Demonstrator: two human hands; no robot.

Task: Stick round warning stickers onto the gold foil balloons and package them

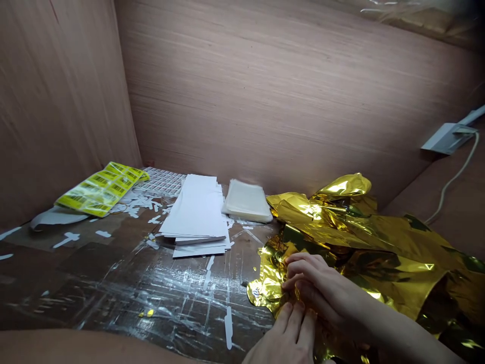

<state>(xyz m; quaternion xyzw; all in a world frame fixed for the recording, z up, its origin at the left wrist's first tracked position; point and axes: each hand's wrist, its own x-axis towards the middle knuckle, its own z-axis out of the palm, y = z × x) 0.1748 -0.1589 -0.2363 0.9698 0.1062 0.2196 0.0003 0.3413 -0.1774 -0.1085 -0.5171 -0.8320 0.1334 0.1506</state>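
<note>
A shiny gold foil balloon [264,285], flat and crumpled, lies under both hands at the lower right of the head view. My right hand [322,285] has its fingers curled and closed on the gathered foil. Just below it, my left hand [286,336] presses its bent fingertips together onto the same foil, close to the right fingers. The left thumb is hidden, and so is much of the foil between the hands. A small printed mark shows on the rounded end at the left.
More gold foil [390,237] spreads along the right. White cards [199,207] and clear plastic sleeves [248,201] are stacked centrally. Yellow barcode labels [102,189] and a small-print sticker sheet [162,181] lie left, among paper scraps. A cabled power box [447,137] hangs right; wooden panels [265,96] enclose the table.
</note>
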